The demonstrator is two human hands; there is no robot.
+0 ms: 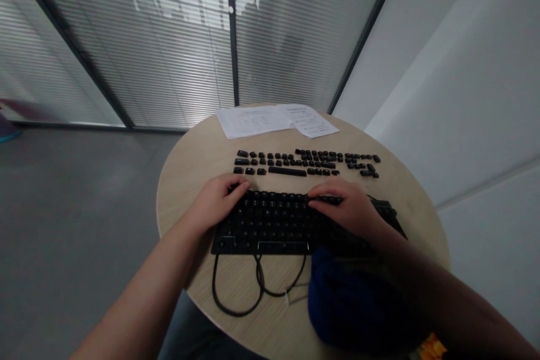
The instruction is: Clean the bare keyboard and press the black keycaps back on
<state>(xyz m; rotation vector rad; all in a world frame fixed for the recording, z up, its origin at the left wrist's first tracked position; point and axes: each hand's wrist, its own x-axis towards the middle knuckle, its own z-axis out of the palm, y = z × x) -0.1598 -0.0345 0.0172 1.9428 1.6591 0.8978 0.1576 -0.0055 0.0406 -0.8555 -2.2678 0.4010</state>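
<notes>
Loose keycaps (287, 171) lie in rows beyond the black keyboard (274, 225) on the tabletop (181, 174), probably to keep their order, while my left hand (217, 201) curls at its far left corner, seemingly steadying it, and my right hand (350, 208) bends thumb and fingers over its far row, though whether either pinches anything I cannot tell.
</notes>
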